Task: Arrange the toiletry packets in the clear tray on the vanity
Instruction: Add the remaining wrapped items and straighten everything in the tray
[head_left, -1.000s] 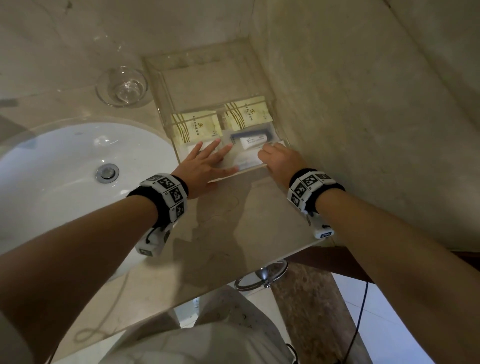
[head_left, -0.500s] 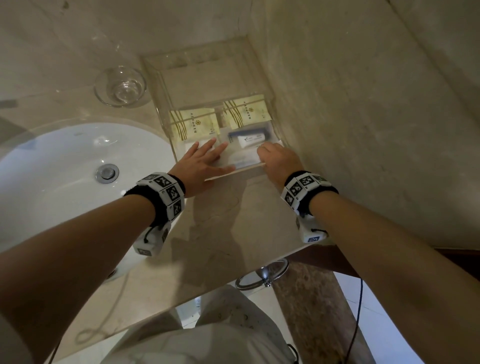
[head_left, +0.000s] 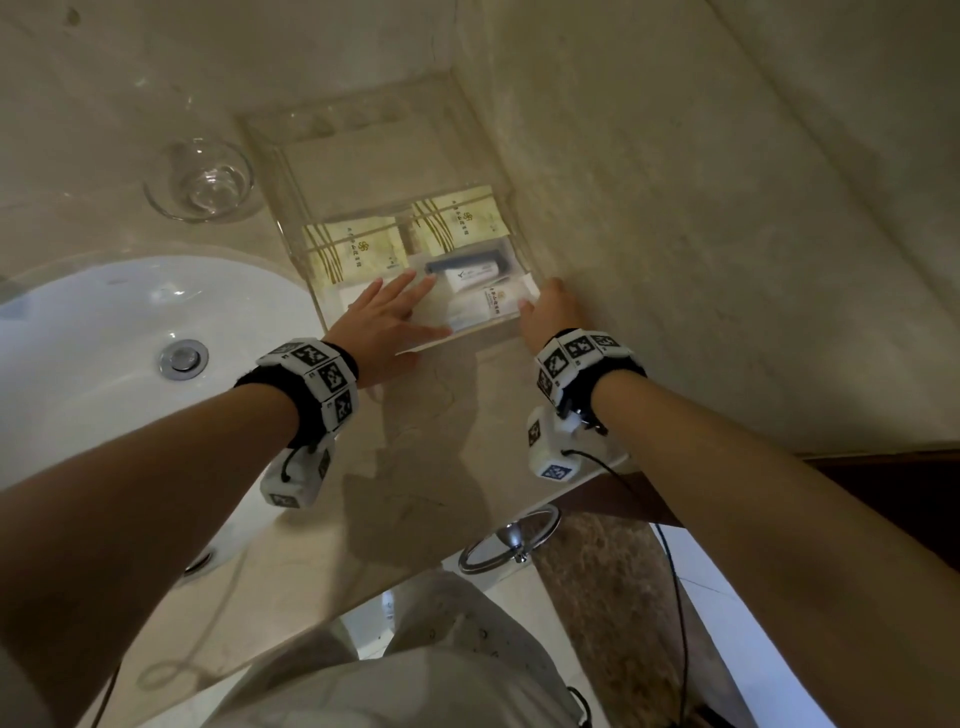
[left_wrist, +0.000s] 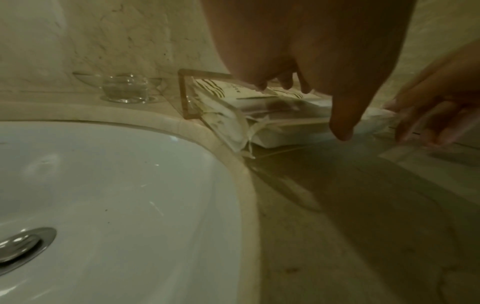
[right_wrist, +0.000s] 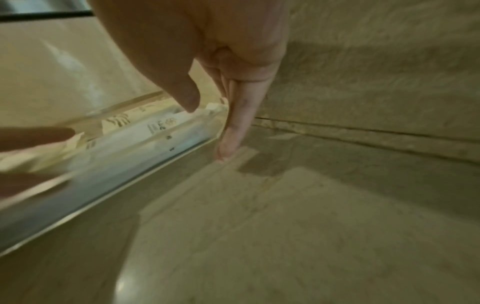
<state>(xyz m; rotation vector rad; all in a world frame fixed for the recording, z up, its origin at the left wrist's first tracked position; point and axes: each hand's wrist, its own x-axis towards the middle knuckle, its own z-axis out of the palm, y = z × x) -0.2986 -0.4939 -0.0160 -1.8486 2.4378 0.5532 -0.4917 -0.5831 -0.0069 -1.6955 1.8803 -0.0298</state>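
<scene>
Looking down from the head view, we log a clear acrylic tray (head_left: 363, 135) in the vanity corner holding pale yellow toiletry packets (head_left: 358, 252); our left hand (head_left: 387, 317) lies flat, fingers spread, on them. Left wrist view: thumb straight. Right wrist view: our right hand (right_wrist: 221, 51), fingers straight, touches the tray's corner.

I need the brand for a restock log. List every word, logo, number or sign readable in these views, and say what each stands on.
No text can be quoted; all print is too small or blurred.
Left yellow packet: flower emblem and a line of characters, unreadable.
Right yellow packet: the same, unreadable.
White tube: dark mark and print, unreadable.
White sachet: column of characters, unreadable.
Wristbands: black-and-white square markers, no words.
</scene>
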